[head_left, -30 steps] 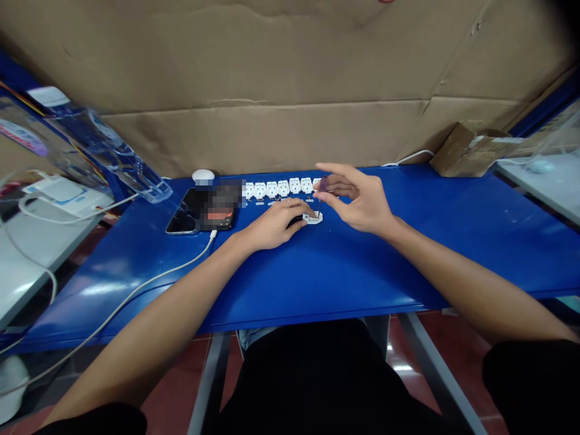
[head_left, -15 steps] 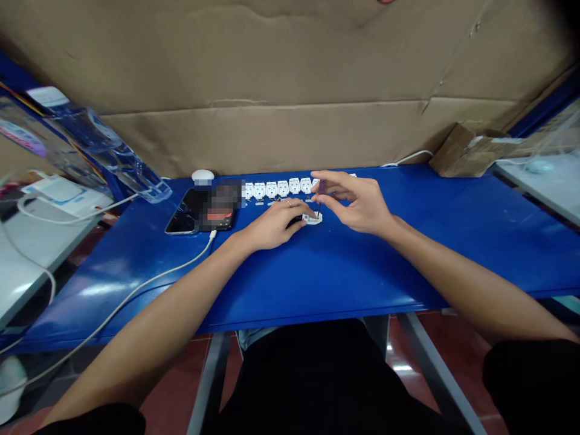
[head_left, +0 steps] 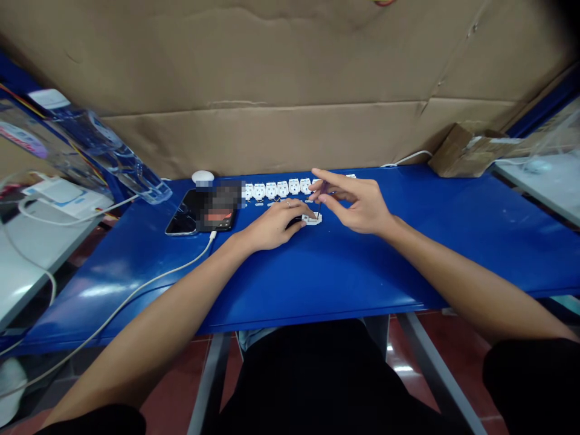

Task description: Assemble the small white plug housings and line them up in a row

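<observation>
On the blue table (head_left: 290, 278), my left hand (head_left: 276, 226) grips a small white plastic part (head_left: 312, 220) between thumb and fingers, with a ring on one finger. My right hand (head_left: 356, 202) is closed on a slim screwdriver (head_left: 319, 209), which stands nearly upright with its tip down at the white part. My fingers hide most of the handle. Just beyond both hands runs a row of several similar white plastic pieces (head_left: 270, 190), with small metal bits in front of them.
At the left lie a phone (head_left: 185, 211) and a second dark device, part blurred, with a white cable (head_left: 149, 284) running toward me. A water bottle (head_left: 102, 145) leans behind them. A cardboard box (head_left: 466, 151) sits at the back right, against a cardboard wall (head_left: 290, 60).
The fingers of my right hand have shifted slightly around the screwdriver's handle, and less of it shows. My left hand and the white part stay in place.
</observation>
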A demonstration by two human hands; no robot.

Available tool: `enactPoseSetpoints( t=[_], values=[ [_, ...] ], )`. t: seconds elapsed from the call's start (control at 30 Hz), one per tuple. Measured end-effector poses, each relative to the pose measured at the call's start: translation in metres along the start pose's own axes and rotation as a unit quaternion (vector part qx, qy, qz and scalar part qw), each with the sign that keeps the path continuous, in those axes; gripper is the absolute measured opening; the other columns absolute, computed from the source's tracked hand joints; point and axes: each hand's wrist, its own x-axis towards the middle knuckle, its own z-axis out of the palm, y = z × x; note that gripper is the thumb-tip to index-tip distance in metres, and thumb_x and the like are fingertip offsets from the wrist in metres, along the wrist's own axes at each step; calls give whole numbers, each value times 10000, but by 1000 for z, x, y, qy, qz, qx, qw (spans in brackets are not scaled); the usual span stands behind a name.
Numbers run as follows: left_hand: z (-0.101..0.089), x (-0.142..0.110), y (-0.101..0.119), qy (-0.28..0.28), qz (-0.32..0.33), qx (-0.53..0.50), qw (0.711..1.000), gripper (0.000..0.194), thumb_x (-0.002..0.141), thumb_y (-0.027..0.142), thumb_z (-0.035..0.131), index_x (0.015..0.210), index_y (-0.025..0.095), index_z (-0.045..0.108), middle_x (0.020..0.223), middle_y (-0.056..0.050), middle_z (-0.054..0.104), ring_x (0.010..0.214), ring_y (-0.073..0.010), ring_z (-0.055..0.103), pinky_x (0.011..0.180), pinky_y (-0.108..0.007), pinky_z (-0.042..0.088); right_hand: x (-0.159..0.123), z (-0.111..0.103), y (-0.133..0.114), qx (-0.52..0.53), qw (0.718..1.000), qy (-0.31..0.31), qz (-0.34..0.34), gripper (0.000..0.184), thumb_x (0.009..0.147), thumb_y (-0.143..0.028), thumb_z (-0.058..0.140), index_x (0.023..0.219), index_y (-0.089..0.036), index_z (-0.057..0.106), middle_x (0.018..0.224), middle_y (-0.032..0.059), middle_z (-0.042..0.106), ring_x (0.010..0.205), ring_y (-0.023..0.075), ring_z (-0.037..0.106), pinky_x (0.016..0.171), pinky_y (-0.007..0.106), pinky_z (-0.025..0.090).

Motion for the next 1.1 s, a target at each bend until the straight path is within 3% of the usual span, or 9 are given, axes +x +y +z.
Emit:
enactPoseSetpoints(
  t=[0.17,0.3,0.37,0.43,0.53,0.63,0.8,1.1],
  values=[
    [-1,1,2,-1,1,-3,1000,325,1160,168,597,1423,241,773,1434,-118,790,1371,-306,752,1225,-563,608,2,-1,-5,39,998,22,52,531,1114,-518,689,1608,-323,706,1371,52,841,1174,242,858,1060,428,744],
    [-1,1,2,1,6,-13,1000,314,1168,175,593,1412,247,777,1425,-112,789,1351,-286,756,1223,-534,604,8,-9,-11,-14,997,48,56,519,1116,-546,629,1578,-316,691,1202,58,831,989,239,797,908,432,702],
    [-1,1,2,0,1,-9,1000,312,1172,185,590,1416,245,775,1433,-114,784,1353,-290,750,1221,-531,597,11,-13,-11,-76,995,-3,70,430,1105,-475,614,1460,-278,755,1033,42,817,861,222,733,808,402,632],
    [-1,1,2,-8,-10,1,1000,307,1173,200,589,1416,247,772,1436,-116,778,1346,-299,745,1209,-534,593,13,-15,-10,-140,982,-90,88,281,1062,-400,643,1193,-229,823,896,31,790,776,199,679,753,371,543],
    [-2,2,3,-20,-18,9,1000,287,1183,222,574,1388,251,773,1406,-113,781,1331,-307,736,1186,-532,584,15,-14,-6,-205,950,-212,102,220,1025,-371,695,922,-201,790,839,44,780,766,189,664,751,358,462],
    [-2,2,3,-23,-16,5,1000,277,1193,230,558,1372,250,768,1401,-109,783,1329,-303,731,1174,-522,577,13,-10,-2,-241,928,-266,104,243,1069,-376,681,957,-192,793,881,64,797,793,200,672,750,359,426],
    [-2,2,2,-19,-14,7,1000,272,1180,221,576,1373,260,765,1408,-102,785,1322,-303,735,1162,-524,581,12,-7,-4,-303,904,-287,92,252,1114,-279,614,975,-183,801,935,95,841,796,211,682,724,372,389],
    [-3,1,3,-2,-18,11,1000,265,1172,233,635,1405,252,762,1348,-106,823,1292,-300,773,1149,-517,607,14,-6,-18,-383,870,-307,54,283,1136,-266,585,1016,-163,819,954,122,841,783,232,691,686,388,351]
  ],
)
